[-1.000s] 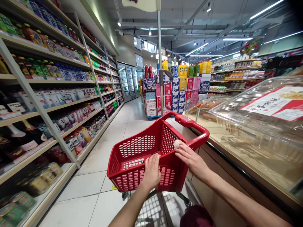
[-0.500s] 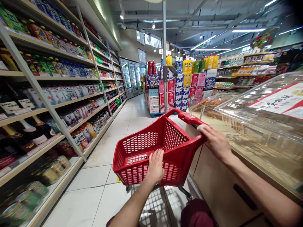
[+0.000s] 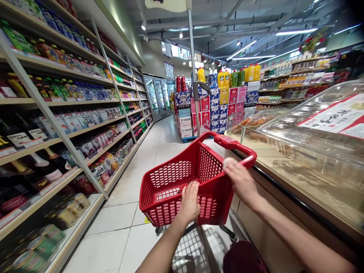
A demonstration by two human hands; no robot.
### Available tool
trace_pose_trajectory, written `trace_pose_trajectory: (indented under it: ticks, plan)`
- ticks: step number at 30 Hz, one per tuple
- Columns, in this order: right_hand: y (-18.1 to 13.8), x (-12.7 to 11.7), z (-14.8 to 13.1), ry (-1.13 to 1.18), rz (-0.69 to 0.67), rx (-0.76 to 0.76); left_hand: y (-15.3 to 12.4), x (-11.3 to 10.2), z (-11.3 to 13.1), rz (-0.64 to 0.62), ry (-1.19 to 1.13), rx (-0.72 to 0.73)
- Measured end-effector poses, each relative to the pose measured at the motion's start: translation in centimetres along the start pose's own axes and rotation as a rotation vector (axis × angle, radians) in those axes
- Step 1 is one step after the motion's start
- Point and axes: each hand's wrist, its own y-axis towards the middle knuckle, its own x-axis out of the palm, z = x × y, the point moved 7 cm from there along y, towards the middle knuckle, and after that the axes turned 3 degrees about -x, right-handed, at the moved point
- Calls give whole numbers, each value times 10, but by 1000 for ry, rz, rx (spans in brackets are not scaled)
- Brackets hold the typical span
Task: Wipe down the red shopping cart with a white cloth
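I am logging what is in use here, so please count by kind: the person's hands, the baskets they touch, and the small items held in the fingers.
hands: 2 (left hand, right hand)
red basket: 1
pale round item: 1
Total: 4

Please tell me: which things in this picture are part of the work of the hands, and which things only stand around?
In hand:
red basket, its near rim gripped by the left hand
small pale round item at the fingertips of the right hand, over the basket

Standing around:
shelves of bottles and cans
clear food counter
stack of boxes
fridges
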Motion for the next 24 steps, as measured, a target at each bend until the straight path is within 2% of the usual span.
trace_pose_trajectory:
  ticks: [2,3,6,8,11,13,16,18,20,22,24]
  plan:
    - [-3,3,-18,44,-14,-140,-1,-2,-3,-4,13,-6]
    - [-4,3,-15,40,-19,-146,-2,-3,-5,-2,20,-13]
    - [-4,-1,18,-37,6,58,-6,-6,-13,0,30,-52]
    - [-4,-1,23,-42,29,123,-7,-7,-17,-11,18,-73]
    - [-3,8,-9,78,5,-74,-5,-9,-18,-24,-9,-88]
    - [-2,12,-16,132,-24,-153,-4,-10,-18,-32,-24,-90]
    - [1,9,18,42,1,21,-4,-9,-18,-23,-28,-96]
    - [1,8,29,-22,32,110,-4,-8,-18,-4,-22,-93]
    - [0,11,9,1,46,51,-4,-6,-17,2,-17,-93]
    - [-3,19,-25,90,8,-114,-4,-5,-17,-3,-17,-92]
    - [-4,24,-40,143,-37,-212,-4,-5,-17,-6,-15,-82]
